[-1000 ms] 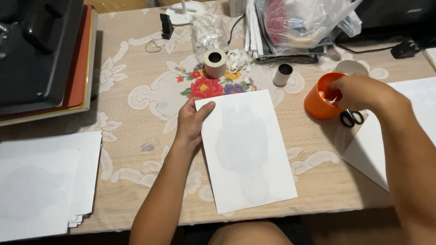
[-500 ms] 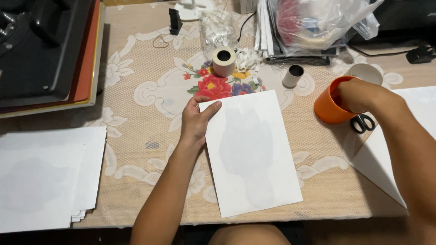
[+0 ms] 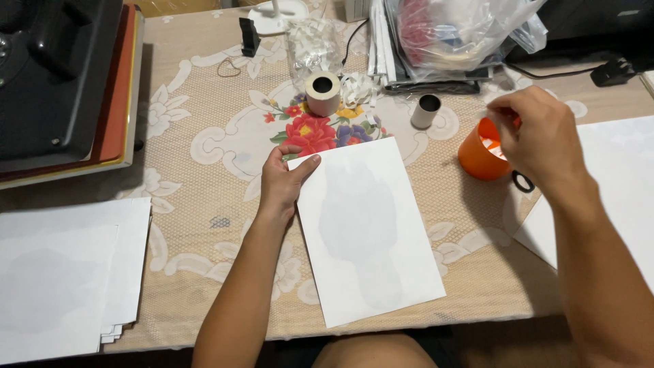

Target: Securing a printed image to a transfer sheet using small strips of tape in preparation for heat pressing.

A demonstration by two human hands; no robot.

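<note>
A white sheet with a faint grey shape showing through lies on the lace tablecloth in front of me. My left hand grips its upper left corner, thumb on top. My right hand hovers just above and to the right of an orange cup. Its fingers are drawn together over the rim. From the back of the hand I cannot tell whether they pinch anything. A black scissor handle pokes out under that hand.
A black heat press fills the upper left. A stack of white sheets lies at the lower left and a larger sheet at the right. A tape roll, a small grey roll and a plastic bag stand behind.
My right hand has come up out of the orange cup, with its fingers pinched together. My left hand stays on the sheet's corner.
</note>
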